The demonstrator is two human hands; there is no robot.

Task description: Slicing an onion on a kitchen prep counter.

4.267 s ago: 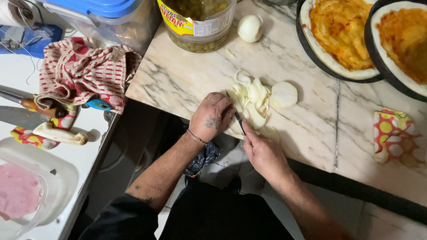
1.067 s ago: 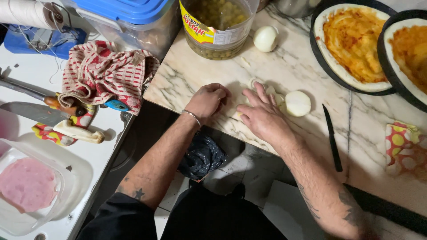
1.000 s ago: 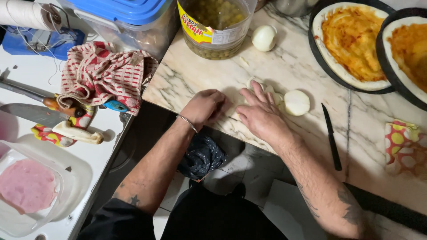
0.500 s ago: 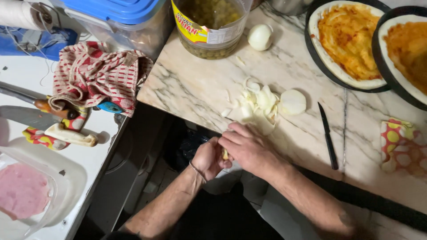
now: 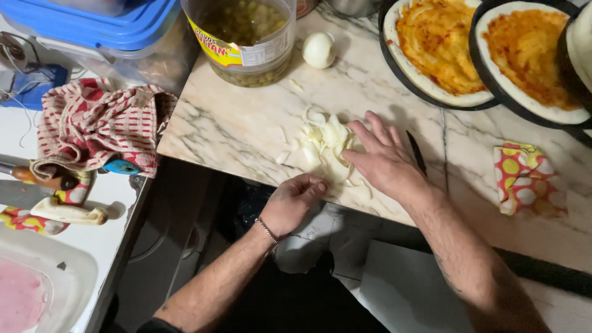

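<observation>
on the veined marble counter (image 5: pixel 234 132), right hand (image 5: pixel 383 161) lies spread on curled onion slices (image 5: pixel 325 147), left hand (image 5: pixel 295 201) cupped below the edge.

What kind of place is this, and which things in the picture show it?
Most likely a home kitchen where food is being prepared. On the marble counter lies a pile of chopped onion, dark round pans hold sauce-covered dough bases, and a big jar of green olives stands nearby.

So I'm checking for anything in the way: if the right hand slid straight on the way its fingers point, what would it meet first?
Probably the chopped onion pile: the right hand lies flat, its fingertips already at the pile's edge.
</observation>
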